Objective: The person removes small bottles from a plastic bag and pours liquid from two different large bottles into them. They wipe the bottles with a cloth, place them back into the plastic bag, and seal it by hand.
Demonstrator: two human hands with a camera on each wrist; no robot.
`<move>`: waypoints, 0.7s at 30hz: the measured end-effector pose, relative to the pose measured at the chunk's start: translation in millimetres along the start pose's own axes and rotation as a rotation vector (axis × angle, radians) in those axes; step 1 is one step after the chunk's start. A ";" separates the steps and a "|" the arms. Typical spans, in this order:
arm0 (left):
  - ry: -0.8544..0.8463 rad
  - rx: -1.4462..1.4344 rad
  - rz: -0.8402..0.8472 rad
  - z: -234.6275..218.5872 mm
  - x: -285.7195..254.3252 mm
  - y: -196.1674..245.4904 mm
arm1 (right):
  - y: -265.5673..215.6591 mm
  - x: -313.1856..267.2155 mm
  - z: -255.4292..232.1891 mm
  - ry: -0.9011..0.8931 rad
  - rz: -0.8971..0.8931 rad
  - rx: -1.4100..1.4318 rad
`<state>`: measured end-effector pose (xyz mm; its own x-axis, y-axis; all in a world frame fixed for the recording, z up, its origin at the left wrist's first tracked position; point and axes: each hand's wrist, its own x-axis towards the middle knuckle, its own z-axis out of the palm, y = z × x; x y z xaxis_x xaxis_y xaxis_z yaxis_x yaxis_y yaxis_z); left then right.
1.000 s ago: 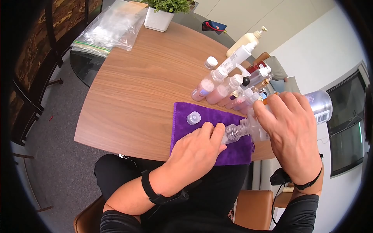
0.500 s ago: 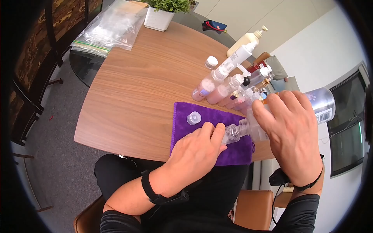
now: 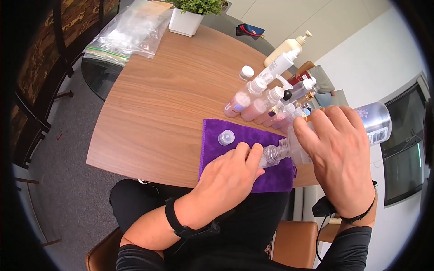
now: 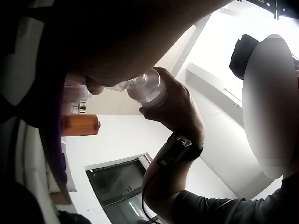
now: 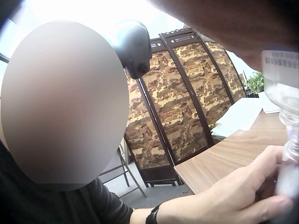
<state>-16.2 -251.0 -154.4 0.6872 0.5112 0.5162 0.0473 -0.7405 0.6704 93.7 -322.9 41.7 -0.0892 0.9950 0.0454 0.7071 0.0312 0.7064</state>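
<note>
My left hand (image 3: 230,171) grips a small clear bottle (image 3: 270,156) over a purple cloth (image 3: 271,184), fingers curled round it. The right hand (image 3: 342,158) holds a large clear bottle (image 3: 374,123) tipped over, its threaded neck right at the small bottle's mouth. On the cloth, left of the small bottle, stands a translucent cap (image 3: 226,137). In the right wrist view the large bottle (image 5: 282,91) is above the small one (image 5: 287,182), which the left hand (image 5: 243,191) holds. The left wrist view shows the right hand (image 4: 180,100) round the large bottle (image 4: 149,88).
Behind the cloth stand several bottles, among them a pink one (image 3: 237,103) and a cream pump bottle (image 3: 285,50). A white-lidded jar (image 3: 246,72) is beside them on the wooden table (image 3: 158,104). Farther back are a potted plant (image 3: 184,23) and clear plastic bags (image 3: 129,31).
The base of the large bottle has shifted very slightly to the right with my right hand. The left hand and the small bottle have stayed in place.
</note>
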 end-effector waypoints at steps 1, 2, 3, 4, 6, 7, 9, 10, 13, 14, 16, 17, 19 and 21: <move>0.000 0.000 0.000 0.0 0.0 -0.1 | -0.1 0.0 0.0 0.000 0.000 0.000; 0.006 -0.001 0.005 -0.1 0.1 -0.2 | -0.2 0.1 -0.3 -0.001 0.001 0.002; 0.014 -0.001 0.010 -0.2 0.2 -0.3 | -0.3 0.2 -0.5 -0.001 0.001 0.003; 0.014 -0.001 0.010 -0.1 0.1 -0.2 | -0.4 0.3 -0.8 -0.002 0.001 0.003; 0.013 0.003 0.008 0.4 -0.4 -0.4 | -1.0 0.3 -1.0 -0.008 0.005 0.001; 0.013 0.003 0.008 0.4 -0.4 -0.4 | -1.2 0.4 -1.3 -0.008 0.005 0.002; 0.011 0.004 0.008 0.3 -0.4 -0.7 | -1.4 0.7 -1.8 -0.008 0.006 0.004; 0.010 0.004 0.008 0.3 -0.4 -0.8 | -1.6 0.7 -1.6 -0.008 0.006 0.004; 0.010 0.003 0.009 0.2 0.0 -0.5 | -1.8 0.6 -1.2 -0.013 0.006 -0.008; 0.005 0.005 0.006 0.4 -0.1 -0.4 | -2.0 0.6 -1.5 -0.012 0.007 -0.008; 0.000 0.007 0.003 0.5 -0.1 -0.3 | -2.4 1.0 -1.7 -0.012 0.008 -0.007; 0.000 0.006 0.002 0.5 -0.1 -0.3 | -2.5 1.3 -1.8 -0.007 0.004 -0.010; 0.001 0.006 0.002 0.4 -0.1 -0.3 | -2.6 1.5 -1.6 -0.003 0.000 -0.012; 0.001 0.001 0.001 0.1 -0.1 -0.5 | -2.8 1.7 -1.4 -0.007 0.000 -0.014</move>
<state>-16.2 -250.8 -154.9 0.6863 0.5110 0.5176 0.0475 -0.7416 0.6691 90.5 -321.4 40.8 -0.0842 0.9956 0.0405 0.6973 0.0298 0.7162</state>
